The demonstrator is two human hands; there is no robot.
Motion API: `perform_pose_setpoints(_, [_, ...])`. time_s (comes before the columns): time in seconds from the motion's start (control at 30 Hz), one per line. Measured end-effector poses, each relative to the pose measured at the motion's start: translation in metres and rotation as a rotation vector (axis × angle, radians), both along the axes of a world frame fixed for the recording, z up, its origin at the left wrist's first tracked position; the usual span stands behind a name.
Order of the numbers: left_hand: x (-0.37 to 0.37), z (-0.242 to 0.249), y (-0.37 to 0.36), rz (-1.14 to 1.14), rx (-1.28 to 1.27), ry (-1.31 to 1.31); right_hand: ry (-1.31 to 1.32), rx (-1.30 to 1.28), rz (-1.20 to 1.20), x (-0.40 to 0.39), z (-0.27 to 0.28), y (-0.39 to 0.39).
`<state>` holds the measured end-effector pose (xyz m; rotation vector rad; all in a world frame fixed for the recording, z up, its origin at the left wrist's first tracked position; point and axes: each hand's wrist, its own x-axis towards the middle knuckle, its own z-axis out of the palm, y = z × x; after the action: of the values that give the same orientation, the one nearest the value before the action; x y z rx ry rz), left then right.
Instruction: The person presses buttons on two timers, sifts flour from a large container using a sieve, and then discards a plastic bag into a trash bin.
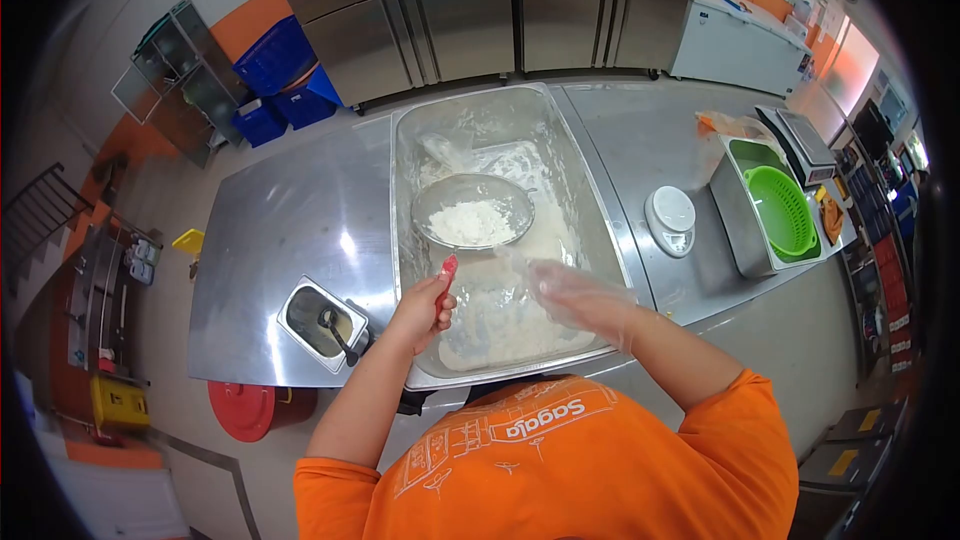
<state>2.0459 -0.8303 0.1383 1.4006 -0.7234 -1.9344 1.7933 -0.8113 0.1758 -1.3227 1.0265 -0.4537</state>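
Observation:
A round mesh sieve (pixel 473 211) with white powder (pixel 470 224) in it is over a deep metal basin (pixel 612 275). Its red handle (pixel 449 266) points toward me, and my left hand (pixel 427 310) is closed around it. My right hand (pixel 575 295), in a clear plastic glove, is over the basin just right of the sieve's near edge; its fingers are smeared by motion. White powder coats the basin's floor and walls. Beyond the sieve, a clear plastic bag or scoop (pixel 441 151) lies by the basin's far left wall; I cannot tell which.
A metal container with a black-handled utensil (pixel 340 337) stands on the left metal table (pixel 250 270). On the right are a white kitchen scale (pixel 671 220), a metal bin (pixel 735 215) holding a green basket (pixel 780 210), and another scale (pixel 803 138). Steel cabinets (pixel 450 20) stand behind.

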Motion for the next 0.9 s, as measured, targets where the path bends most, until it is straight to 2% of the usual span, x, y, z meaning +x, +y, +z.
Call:
perform_pose_setpoints(0.03, [-0.002,0.000,0.002,-0.005,0.000,-0.006,-0.184,0.139,-0.139,0.003,0.002,-0.002])
perform_pose_setpoints(0.07, [-0.010,0.013,0.008,0.069,-0.054,-0.124,-0.189,0.140,-0.143,0.008,0.001,-0.005])
perform_pose_setpoints(0.1, [-0.014,0.020,0.013,0.143,-0.110,-0.240,-0.236,0.115,-0.283,0.017,-0.003,-0.010])
perform_pose_setpoints(0.13, [-0.013,0.020,0.014,0.141,-0.109,-0.245,-0.282,0.090,-0.421,0.027,-0.007,-0.015])
perform_pose_setpoints(0.17, [-0.011,0.020,0.016,0.054,-0.192,-0.244,-0.287,0.092,-0.424,0.038,-0.010,-0.022])
perform_pose_setpoints(0.23, [-0.006,0.017,0.021,-0.040,-0.270,-0.252,-0.115,-0.060,-0.457,0.061,-0.017,-0.033])
perform_pose_setpoints(0.27, [-0.004,0.016,0.022,-0.062,-0.285,-0.213,-0.123,-0.061,-0.460,0.075,-0.028,-0.035])
perform_pose_setpoints(0.33, [-0.001,0.016,0.024,-0.089,-0.312,-0.178,0.227,-0.119,-0.603,0.100,-0.045,-0.038])
perform_pose_setpoints(0.37, [-0.002,0.015,0.028,-0.104,-0.382,-0.152,0.224,-0.123,-0.608,0.107,-0.040,-0.041])
perform_pose_setpoints(0.43, [-0.006,0.011,0.033,-0.123,-0.449,-0.122,0.369,-0.318,-0.672,0.115,-0.028,-0.044])
perform_pose_setpoints(0.53, [-0.011,0.001,0.033,-0.060,-0.594,-0.205,0.497,-0.262,-0.618,0.124,-0.015,-0.043])
perform_pose_setpoints(0.57, [-0.012,-0.003,0.031,-0.043,-0.611,-0.284,0.501,-0.272,-0.614,0.128,-0.032,-0.050])
perform_pose_setpoints(0.63, [-0.014,-0.006,0.030,-0.017,-0.632,-0.359,0.975,-0.545,-0.378,0.136,-0.080,-0.068])
perform_pose_setpoints(0.77, [-0.011,-0.020,0.030,-0.057,-0.641,-0.374,0.835,-0.546,-0.458,0.136,-0.061,-0.066])
perform_pose_setpoints(0.83, [-0.010,-0.027,0.028,-0.064,-0.693,-0.393,0.564,-0.449,-0.609,0.132,-0.028,-0.058])
perform_pose_setpoints(0.87, [-0.008,-0.027,0.027,-0.090,-0.740,-0.448,0.562,-0.451,-0.618,0.129,-0.028,-0.063])
perform_pose_setpoints(0.9, [-0.006,-0.028,0.027,-0.114,-0.789,-0.504,0.804,-0.661,-0.330,0.122,-0.033,-0.069])
